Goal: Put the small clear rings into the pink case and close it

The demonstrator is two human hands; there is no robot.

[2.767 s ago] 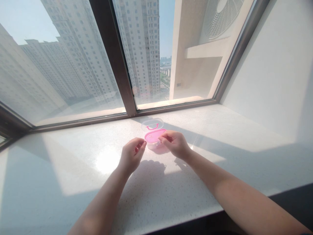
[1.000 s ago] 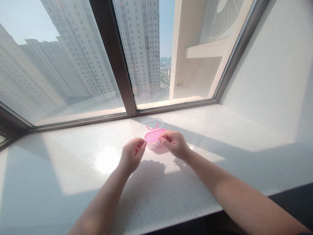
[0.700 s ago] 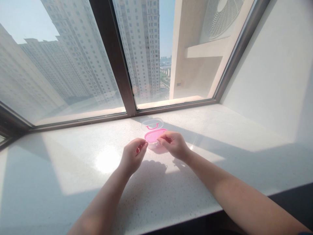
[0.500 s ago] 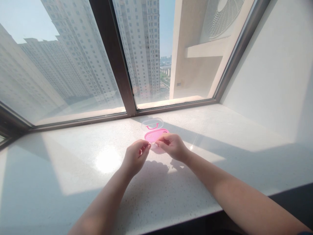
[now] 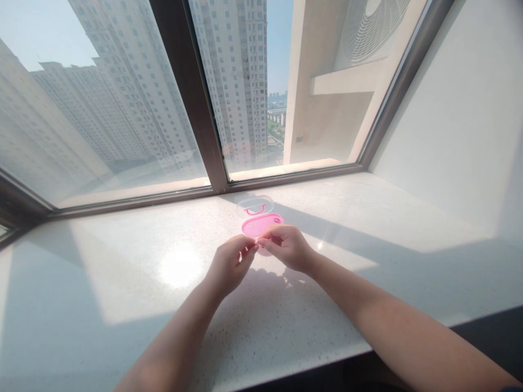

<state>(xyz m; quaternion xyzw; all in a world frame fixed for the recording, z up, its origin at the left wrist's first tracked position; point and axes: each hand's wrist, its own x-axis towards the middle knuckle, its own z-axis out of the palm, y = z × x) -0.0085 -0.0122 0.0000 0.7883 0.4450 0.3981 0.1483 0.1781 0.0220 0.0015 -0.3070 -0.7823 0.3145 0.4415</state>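
Observation:
My left hand (image 5: 232, 263) and my right hand (image 5: 288, 246) meet fingertip to fingertip, both in a pinch. Something tiny and pale seems to sit between the fingertips; it is too small to name. Just beyond them lies a pink oval tray (image 5: 261, 224) with a small dark round mark near its right end. Behind that, a clear oval lid (image 5: 255, 206) with a pink curved handle rests on the sill. A pinkish shape, partly hidden, shows below my fingertips.
The pale speckled windowsill (image 5: 163, 337) carries bright sun patches and shadows. A brown window frame (image 5: 192, 98) runs along its back, with tall buildings outside. A white wall (image 5: 449, 125) closes off the right side; the sill's front edge falls away to dark.
My left hand has moved slightly right, so its fingertips now touch those of my right hand. The right hand has barely shifted. The tray and lid stay put.

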